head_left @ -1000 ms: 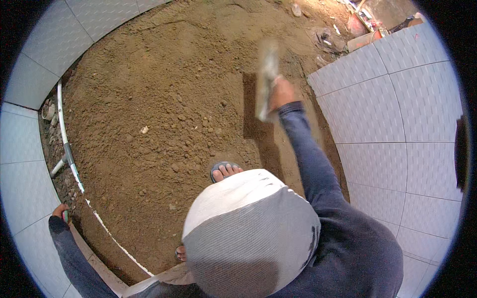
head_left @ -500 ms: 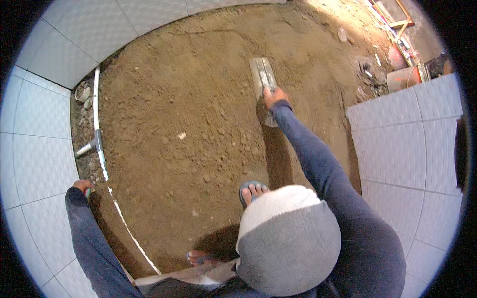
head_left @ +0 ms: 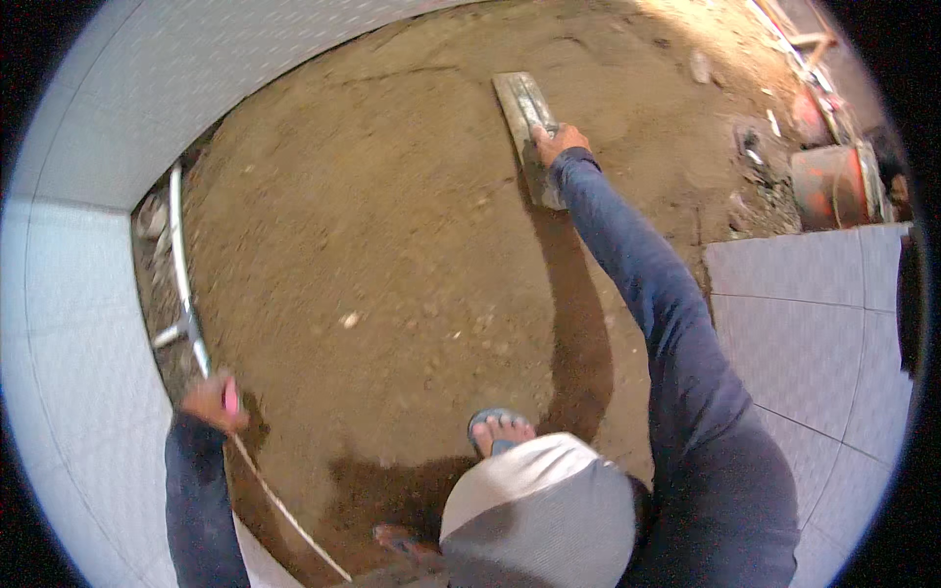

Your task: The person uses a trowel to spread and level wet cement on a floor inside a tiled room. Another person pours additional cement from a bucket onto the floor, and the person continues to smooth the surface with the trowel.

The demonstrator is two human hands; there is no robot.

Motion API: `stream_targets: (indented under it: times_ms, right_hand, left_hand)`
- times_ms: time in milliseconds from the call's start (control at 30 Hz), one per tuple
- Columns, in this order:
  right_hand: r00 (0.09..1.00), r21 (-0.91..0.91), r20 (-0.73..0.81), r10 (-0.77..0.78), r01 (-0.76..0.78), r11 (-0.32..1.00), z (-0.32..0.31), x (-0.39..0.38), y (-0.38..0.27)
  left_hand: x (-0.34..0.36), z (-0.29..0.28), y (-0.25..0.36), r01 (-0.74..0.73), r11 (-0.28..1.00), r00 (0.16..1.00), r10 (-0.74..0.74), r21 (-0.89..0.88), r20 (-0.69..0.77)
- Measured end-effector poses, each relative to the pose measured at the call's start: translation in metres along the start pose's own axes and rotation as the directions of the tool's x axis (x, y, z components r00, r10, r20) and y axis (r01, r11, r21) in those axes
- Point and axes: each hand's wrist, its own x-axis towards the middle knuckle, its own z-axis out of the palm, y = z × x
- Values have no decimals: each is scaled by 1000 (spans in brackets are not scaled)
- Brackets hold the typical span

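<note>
My right hand [head_left: 561,143] is closed round the handle of a long, flat plastering float [head_left: 521,110], held out at arm's length over the brown sandy ground [head_left: 363,225]. The float's blade slants from far left to near right, its face toward the sand. My left hand [head_left: 218,402], slightly blurred, is closed on a small pink thing whose kind I cannot make out. It is above a white pipe [head_left: 178,235] with a grey tee joint [head_left: 190,321] along the left wall. A thin white strip [head_left: 289,514], like a partly buried pipe, runs nearer from beneath that hand.
Tiled walls stand at the left [head_left: 83,294] and far side [head_left: 245,49]; a tiled surface [head_left: 784,269] lies at right. A dirty orange bucket [head_left: 828,186] lies at far right beside wooden pieces and rubble. My sandalled foot [head_left: 498,431] is on the sand, below my bent knee [head_left: 549,519].
My right hand has moved the float farther away and slightly right. My left hand has come off the left wall's edge, rightward over the pipe line. The whole view has shifted a little.
</note>
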Motion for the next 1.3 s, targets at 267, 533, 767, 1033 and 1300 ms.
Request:
stream_targets:
  times_ms: [267,533,767,1033,1300]
  right_hand:
    - [958,8,-170,232,-234,972,-70,52,94]
    - [996,374,33,-78,61,926,-119,-8,-47]
    - [943,-21,288,-168,182,983,-21,-91,-90]
    - [800,-83,448,-399,482,872,27,-235,-118]
    - [635,69,579,-511,587,806,1,-317,-193]
  left_hand:
    - [-55,-29,42,-57,998,993,61,-41,100]
    - [-49,0,39,63,996,996,-58,-65,72]
    - [-39,46,44,-88,975,985,54,-205,-165]
    - [-10,78,-9,-74,871,923,-125,-485,-365]
    - [23,73,-23,-145,749,826,-268,-646,-496]
